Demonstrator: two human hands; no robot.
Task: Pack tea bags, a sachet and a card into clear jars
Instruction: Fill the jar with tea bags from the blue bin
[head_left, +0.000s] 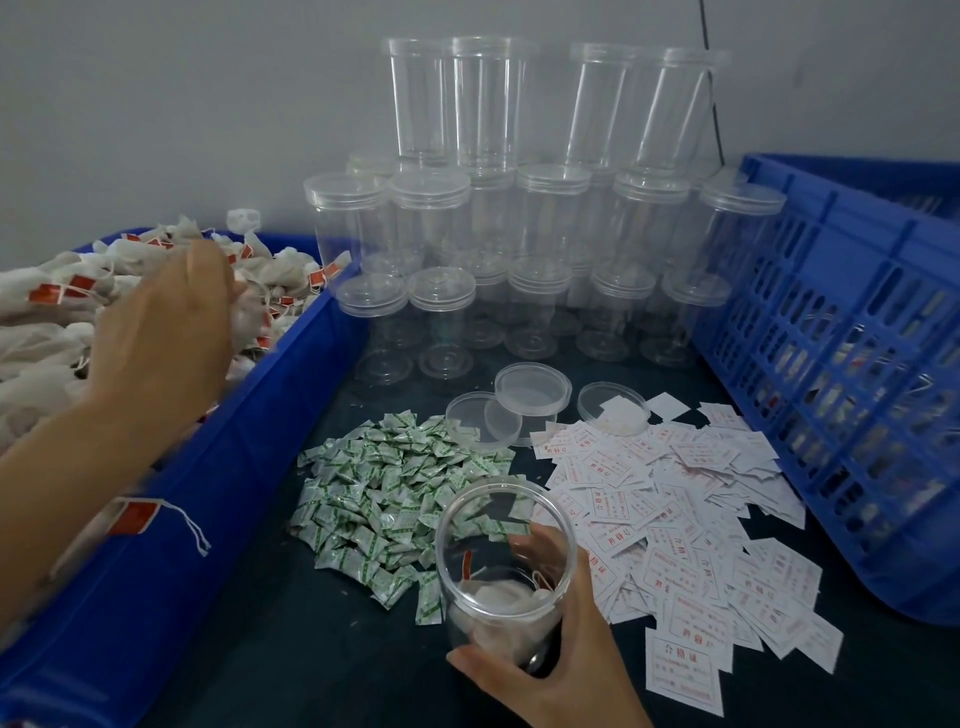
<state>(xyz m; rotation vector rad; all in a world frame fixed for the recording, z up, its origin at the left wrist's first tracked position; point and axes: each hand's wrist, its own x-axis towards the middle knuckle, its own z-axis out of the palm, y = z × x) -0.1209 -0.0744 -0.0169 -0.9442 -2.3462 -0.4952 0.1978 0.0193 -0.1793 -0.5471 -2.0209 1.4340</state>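
Observation:
My right hand (561, 660) grips an open clear jar (498, 561) near the table's front; a few tea bags lie in its bottom. My left hand (166, 322) reaches into the blue bin (218, 499) of white tea bags (47, 322) with red tags, fingers down among them; whether it holds one is hidden. A pile of green-printed sachets (384, 493) lies just left of the jar. White cards with red print (675, 519) spread to its right.
Lidded empty jars (519, 218) are stacked in tiers against the back wall. Three loose clear lids (530, 395) lie in front of them. A blue slatted crate (841, 364) stands at the right. One tea bag tag (135, 519) hangs over the bin's wall.

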